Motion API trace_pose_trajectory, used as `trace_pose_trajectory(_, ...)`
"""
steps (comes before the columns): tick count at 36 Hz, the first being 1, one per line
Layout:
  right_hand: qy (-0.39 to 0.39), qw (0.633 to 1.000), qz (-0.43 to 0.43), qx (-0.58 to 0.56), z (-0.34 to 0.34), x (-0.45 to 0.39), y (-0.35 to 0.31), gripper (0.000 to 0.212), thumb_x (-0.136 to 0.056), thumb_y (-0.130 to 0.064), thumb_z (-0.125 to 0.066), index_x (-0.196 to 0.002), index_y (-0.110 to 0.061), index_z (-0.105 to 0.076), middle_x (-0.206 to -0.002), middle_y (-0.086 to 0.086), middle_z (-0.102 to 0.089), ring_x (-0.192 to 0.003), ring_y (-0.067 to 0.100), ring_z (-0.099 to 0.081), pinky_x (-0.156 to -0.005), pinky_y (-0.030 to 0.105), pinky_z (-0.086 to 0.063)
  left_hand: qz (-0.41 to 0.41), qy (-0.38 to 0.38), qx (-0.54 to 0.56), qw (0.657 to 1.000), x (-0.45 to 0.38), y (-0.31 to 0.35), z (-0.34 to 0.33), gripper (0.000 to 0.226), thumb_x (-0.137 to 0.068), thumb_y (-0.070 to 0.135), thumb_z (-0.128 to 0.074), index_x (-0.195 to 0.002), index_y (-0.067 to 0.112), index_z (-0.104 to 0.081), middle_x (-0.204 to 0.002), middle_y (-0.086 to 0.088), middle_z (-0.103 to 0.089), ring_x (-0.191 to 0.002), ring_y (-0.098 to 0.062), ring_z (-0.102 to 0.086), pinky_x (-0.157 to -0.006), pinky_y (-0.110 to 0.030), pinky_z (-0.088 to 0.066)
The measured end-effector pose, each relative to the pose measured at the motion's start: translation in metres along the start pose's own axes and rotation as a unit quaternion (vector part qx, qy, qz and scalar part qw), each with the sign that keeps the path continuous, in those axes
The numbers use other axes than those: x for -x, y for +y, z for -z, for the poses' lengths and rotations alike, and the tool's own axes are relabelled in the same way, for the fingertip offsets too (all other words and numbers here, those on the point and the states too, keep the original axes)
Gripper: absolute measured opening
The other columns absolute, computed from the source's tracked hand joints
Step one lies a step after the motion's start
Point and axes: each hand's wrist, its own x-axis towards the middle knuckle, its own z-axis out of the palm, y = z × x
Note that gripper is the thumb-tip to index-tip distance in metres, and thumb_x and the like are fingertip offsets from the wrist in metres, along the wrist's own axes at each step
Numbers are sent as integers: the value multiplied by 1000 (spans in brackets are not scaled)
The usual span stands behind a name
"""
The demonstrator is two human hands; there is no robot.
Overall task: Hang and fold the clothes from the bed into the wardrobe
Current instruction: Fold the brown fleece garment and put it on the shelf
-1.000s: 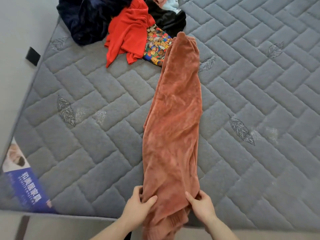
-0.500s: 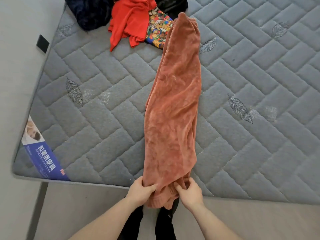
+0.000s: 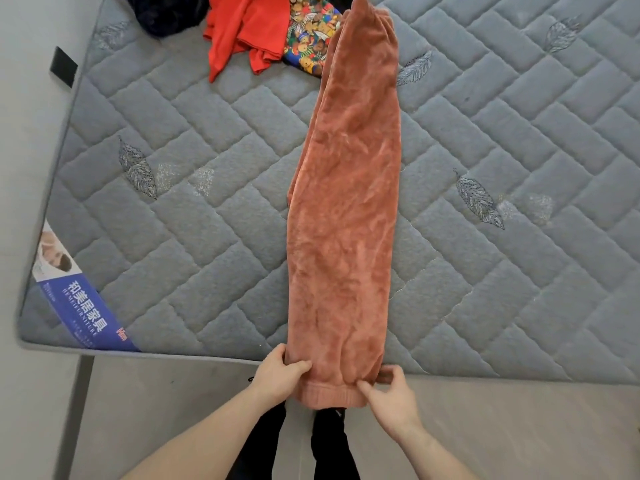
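Rust-coloured plush trousers (image 3: 346, 209) are lying lengthwise down the grey quilted mattress (image 3: 194, 237) in the head view, folded leg over leg, with the ribbed waistband hanging just past the near edge. The left hand (image 3: 280, 375) is gripping the left corner of that band, thumb on top and fingers curled under the fabric. The right hand (image 3: 391, 396) is pinching the right corner, its thumb pressing on the plush and its fingers bent round the edge. At the far end the cuffs are touching a teddy-print cloth (image 3: 311, 39), which is lying beside a red garment (image 3: 246, 32) and a dark navy garment (image 3: 162, 12). A blue label (image 3: 86, 317) is showing at the mattress's near left corner. Dark-clad legs (image 3: 298, 448) are standing below on the pale floor (image 3: 519, 427).
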Motion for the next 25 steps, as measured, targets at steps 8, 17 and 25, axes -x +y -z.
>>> trace_pose_trajectory(8, -49, 992, -35, -110, 6, -6, -27, 35, -83, -37, -81, -103, -22, -56, -100, -5, -71, -94, 10, -69, -81, 26, -53, 17, -55, 5, 998, -7, -5, 10, 32, -82, 20, -72, -114, 22, -66, -106, 9, -74, -98, -7, -68, -83, -24, -52)
trace_pose_trajectory(17, -62, 992, -55, -90, 4, 20, -34, 18, -82, -27, -75, -99, -22, -69, -97, -6, -74, -89, 9, -68, -71, 25, -52, 57, -37, 84, 994, 23, -4, 11, 16, -88, 20, -65, -103, 21, -71, -100, 4, -76, -94, -16, -70, -75, -28, -52)
trace_pose_trajectory(25, -168, 940, -119, -273, -1, 31, -26, 67, -79, -58, -77, -133, -22, -57, -119, -4, -73, -107, 15, -69, -90, 38, -55, 78, -83, 222, 968, 56, 27, 8, 23, -70, 24, -55, -85, 7, -59, -70, -14, -57, -58, -26, -56, -53, -30, -45)
